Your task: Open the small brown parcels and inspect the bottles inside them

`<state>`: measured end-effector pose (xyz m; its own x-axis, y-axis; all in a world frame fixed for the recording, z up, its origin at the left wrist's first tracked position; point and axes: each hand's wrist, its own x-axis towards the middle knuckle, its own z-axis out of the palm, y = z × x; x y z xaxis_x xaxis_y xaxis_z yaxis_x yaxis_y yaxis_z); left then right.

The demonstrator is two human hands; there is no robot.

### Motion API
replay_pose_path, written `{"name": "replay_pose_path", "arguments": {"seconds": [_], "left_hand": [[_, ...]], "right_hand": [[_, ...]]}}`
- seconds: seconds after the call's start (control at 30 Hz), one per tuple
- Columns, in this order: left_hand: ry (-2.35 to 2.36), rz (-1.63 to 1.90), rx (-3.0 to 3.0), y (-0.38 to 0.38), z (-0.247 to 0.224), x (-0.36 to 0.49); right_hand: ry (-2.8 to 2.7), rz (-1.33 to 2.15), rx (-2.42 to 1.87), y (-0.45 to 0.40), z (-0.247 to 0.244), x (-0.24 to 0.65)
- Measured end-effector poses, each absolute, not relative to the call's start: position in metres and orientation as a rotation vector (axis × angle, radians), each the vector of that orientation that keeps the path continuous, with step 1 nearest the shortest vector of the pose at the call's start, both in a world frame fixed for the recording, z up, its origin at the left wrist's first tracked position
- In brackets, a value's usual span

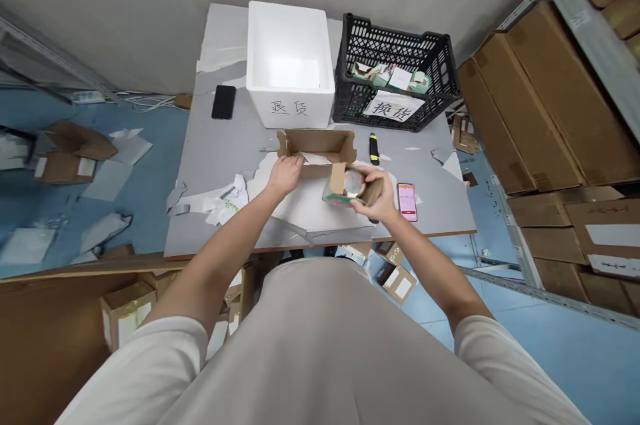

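My right hand [380, 197] grips a small green carton [334, 197] with its brown end flaps folded open. A pale round thing shows inside that carton, too unclear to name. An open brown cardboard box [320, 141] lies just behind, near the middle of the table. At its front left corner my left hand [286, 175] has its fingers curled over the cardboard, beside a white scrap of paper [315, 159]. The fingertips of the left hand are partly hidden by the box edge.
Behind the box stand a white foam bin [293, 108] and a black plastic crate [345, 101] holding several small cartons. A box cutter [373, 148], a lit phone [407, 202], a dark phone [223, 102] and a crumpled white bag [230, 201] lie on the table. Shelved boxes [520, 105] line the right.
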<state>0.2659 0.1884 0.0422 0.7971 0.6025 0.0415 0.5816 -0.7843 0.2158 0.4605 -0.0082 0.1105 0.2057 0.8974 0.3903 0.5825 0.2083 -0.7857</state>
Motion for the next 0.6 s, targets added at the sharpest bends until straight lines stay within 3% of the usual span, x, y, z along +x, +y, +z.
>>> {"name": "replay_pose_path", "arguments": {"seconds": [0.13,0.3,0.6], "left_hand": [[0.743,0.445,2.615,0.153,0.039,0.242],[0.429,0.424,2.359,0.109,0.036,0.219],[0.581,0.421,2.14,0.096,0.017,0.243]], "right_hand": [[-1.48,0.626,-1.594,-0.01,0.063,0.439],[-1.536,0.811,-1.651,-0.003,0.031,0.43],[-1.629,0.865,-1.615,-0.009,0.023,0.436]]}}
